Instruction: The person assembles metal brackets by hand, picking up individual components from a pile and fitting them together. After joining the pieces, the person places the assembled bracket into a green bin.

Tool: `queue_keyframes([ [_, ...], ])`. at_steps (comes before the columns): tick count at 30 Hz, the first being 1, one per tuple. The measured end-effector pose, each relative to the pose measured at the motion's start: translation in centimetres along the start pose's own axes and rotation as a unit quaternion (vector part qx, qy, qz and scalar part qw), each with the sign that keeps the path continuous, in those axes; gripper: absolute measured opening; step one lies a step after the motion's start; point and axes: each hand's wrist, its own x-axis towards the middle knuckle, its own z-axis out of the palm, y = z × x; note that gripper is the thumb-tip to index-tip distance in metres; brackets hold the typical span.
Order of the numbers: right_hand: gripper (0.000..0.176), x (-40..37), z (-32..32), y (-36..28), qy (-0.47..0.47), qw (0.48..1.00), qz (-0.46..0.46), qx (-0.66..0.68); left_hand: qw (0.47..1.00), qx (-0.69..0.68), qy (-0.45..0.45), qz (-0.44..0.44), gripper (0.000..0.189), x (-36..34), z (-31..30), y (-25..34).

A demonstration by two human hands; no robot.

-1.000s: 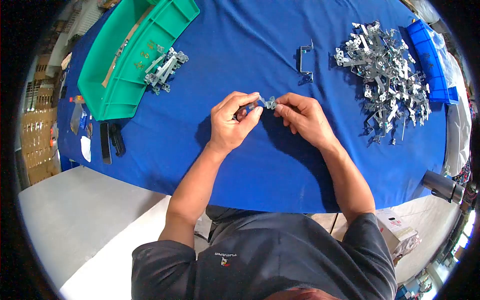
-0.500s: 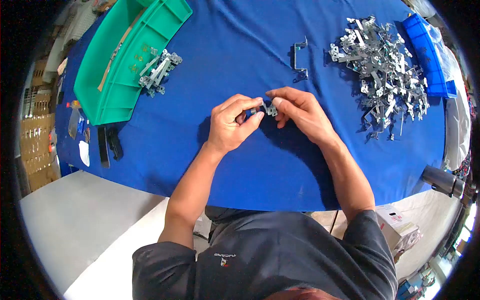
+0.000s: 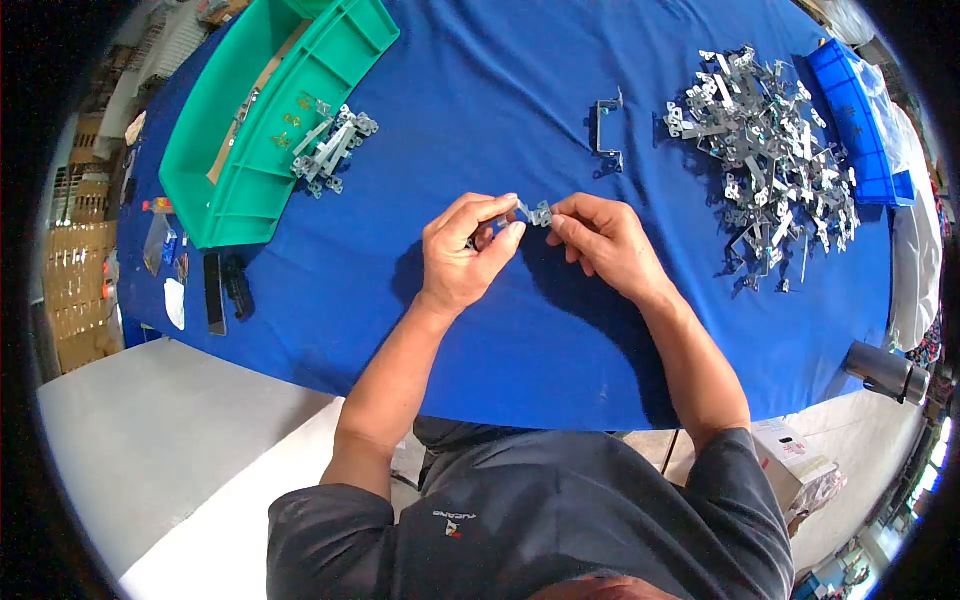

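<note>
Between my hands, above the blue cloth, is a small metal bracket. My left hand is closed, pinching its left end between thumb and fingers. My right hand pinches the bracket's right end with thumb and forefinger, the other fingers curled beneath. The fingers hide part of the piece. Beyond my right hand a single U-shaped metal bracket lies on the cloth. A small stack of metal brackets sits beyond my left hand, next to the green bin.
A green plastic bin stands at the far left. On the right, a large heap of metal brackets lies beside a blue bin. A dark cylindrical bottle is at the right edge. Dark tools lie near the left edge.
My right fingers have shifted slightly down and opened up the view of the bracket, which shows more now. The whole table view has moved a little down and right.
</note>
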Motion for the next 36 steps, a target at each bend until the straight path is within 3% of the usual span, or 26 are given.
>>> queue_keyframes([
  [7,0.022,0.2,-0.3,0.5,-0.014,0.999,-0.011,-0.03,0.999,0.008,-0.03,0.015,0.03,0.0,-0.1,-0.2],
  [10,0.023,0.1,0.1,0.3,0.012,0.999,-0.042,0.016,0.999,0.013,-0.031,0.011,0.03,0.0,-0.1,-0.2],
  [19,0.027,0.2,-0.4,0.4,-0.04,0.995,-0.012,0.093,0.997,0.018,-0.076,0.016,0.033,0.2,0.0,-0.1],
  [22,0.024,0.3,-0.4,0.7,-0.019,0.998,-0.019,0.062,0.996,0.016,-0.091,0.018,0.031,0.3,0.0,0.0],
  [28,0.021,0.6,0.1,0.8,0.084,0.981,-0.028,0.175,0.998,0.029,-0.057,0.015,0.029,0.3,0.1,0.2],
  [33,0.023,0.2,-0.1,0.4,0.014,0.999,0.011,0.039,0.999,0.033,0.035,-0.006,0.028,0.3,0.4,-0.4],
  [36,0.023,-0.1,0.1,0.1,0.005,1.0,-0.03,0.001,0.998,0.05,0.037,-0.006,0.028,0.5,0.6,-0.6],
])
